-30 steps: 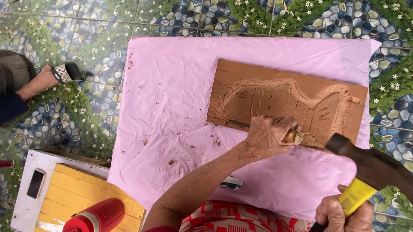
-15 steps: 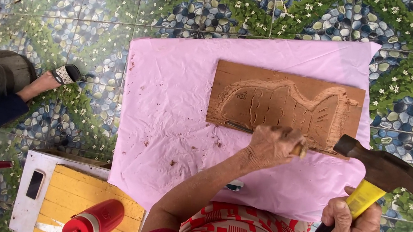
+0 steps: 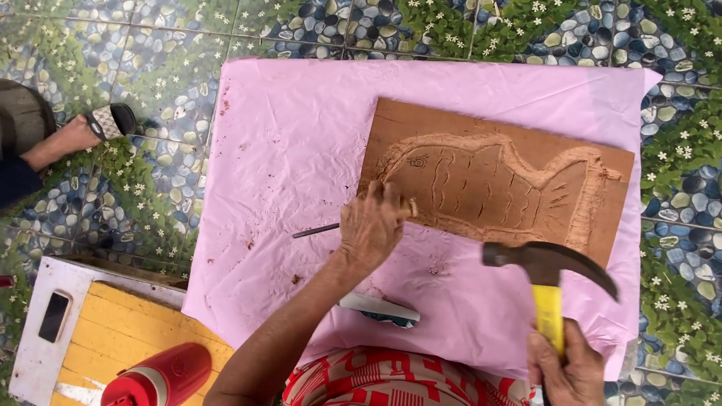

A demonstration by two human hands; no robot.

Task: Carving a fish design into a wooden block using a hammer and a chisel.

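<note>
Left hand (image 3: 371, 228) grips a chisel (image 3: 317, 230) at the wooden board's (image 3: 506, 142) lower edge, right hand (image 3: 573, 389) clutches the hammer (image 3: 550, 265); fish relief mostly carved.

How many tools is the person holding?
2. The left hand grips a thin chisel laid at the lower edge of the carved wooden board. The right hand holds a claw hammer by its yellow handle, below the board.
</note>
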